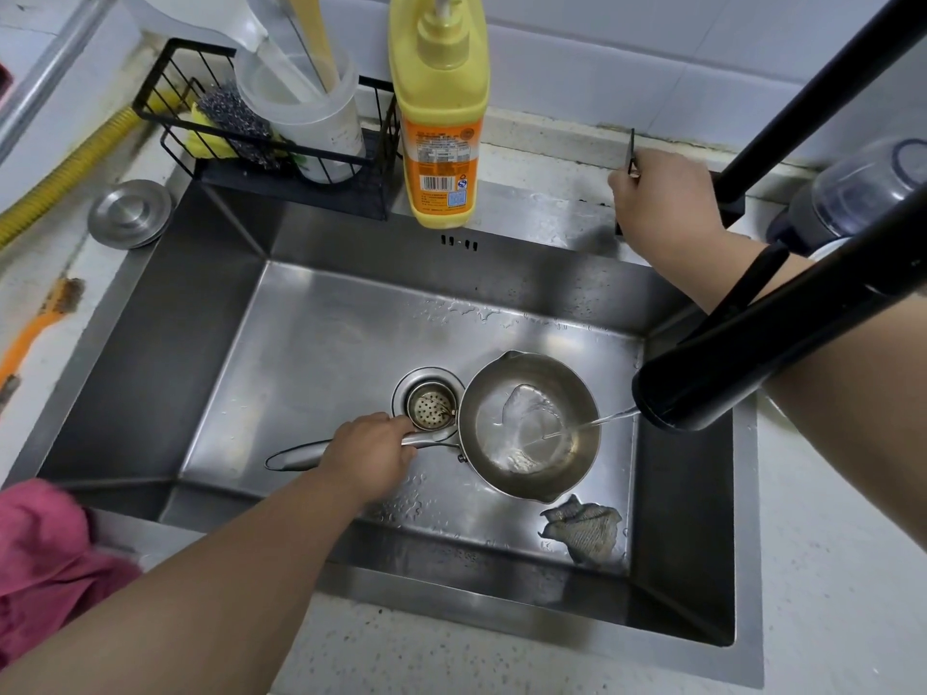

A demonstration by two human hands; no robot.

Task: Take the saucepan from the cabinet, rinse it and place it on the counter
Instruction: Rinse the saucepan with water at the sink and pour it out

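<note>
A small steel saucepan (531, 433) sits low in the steel sink (210, 353), just right of the drain strainer (431, 406). My left hand (368, 451) is closed around its long handle. A thin stream of water runs from the black faucet spout (742, 358) into the pan, where some water has pooled. My right hand (667, 200) is at the back rim of the sink, closed on the thin black faucet lever (632, 150).
A yellow dish-soap bottle (441, 122) and a black wire caddy (266, 137) with scrubbers and a plastic jug stand on the sink's back ledge. A grey mesh cloth (584, 531) lies in the sink's near right corner. Pink fabric (50, 559) lies at left; a speckled counter surrounds the sink.
</note>
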